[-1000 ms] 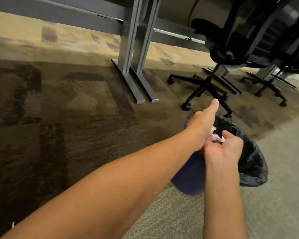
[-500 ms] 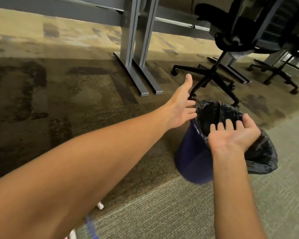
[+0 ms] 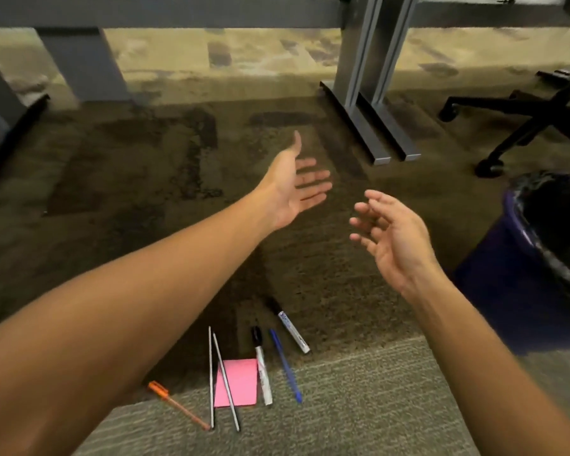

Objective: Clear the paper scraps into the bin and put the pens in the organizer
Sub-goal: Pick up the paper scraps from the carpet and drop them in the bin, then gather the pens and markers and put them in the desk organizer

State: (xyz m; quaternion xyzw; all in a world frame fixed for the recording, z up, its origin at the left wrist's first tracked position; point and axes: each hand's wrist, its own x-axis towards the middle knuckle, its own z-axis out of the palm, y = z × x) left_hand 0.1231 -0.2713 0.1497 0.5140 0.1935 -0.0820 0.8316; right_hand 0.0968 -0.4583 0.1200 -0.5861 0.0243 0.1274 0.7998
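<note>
My left hand [image 3: 297,185] and my right hand [image 3: 392,238] hover empty over the carpet, palms facing each other, fingers spread. Below them on the floor lie several pens: an orange pen [image 3: 177,404], two thin silver pens [image 3: 226,376], a white marker with a black cap [image 3: 262,366], a blue pen [image 3: 285,365] and a second white marker [image 3: 290,327]. A pink sticky-note pad [image 3: 241,380] lies under the silver pens. The blue bin [image 3: 507,291] with a black liner stands at the right edge. No organizer is in view.
Grey metal desk legs [image 3: 372,133] stand on the carpet behind the hands. A black office chair base [image 3: 524,123] with castors is at the upper right, just beyond the bin. More desk legs [image 3: 86,67] are at the upper left.
Both hands were over the bin, the right one releasing crumpled paper. They have since opened and drawn away leftward. The view has swung left and down, revealing the pens and pink pad.
</note>
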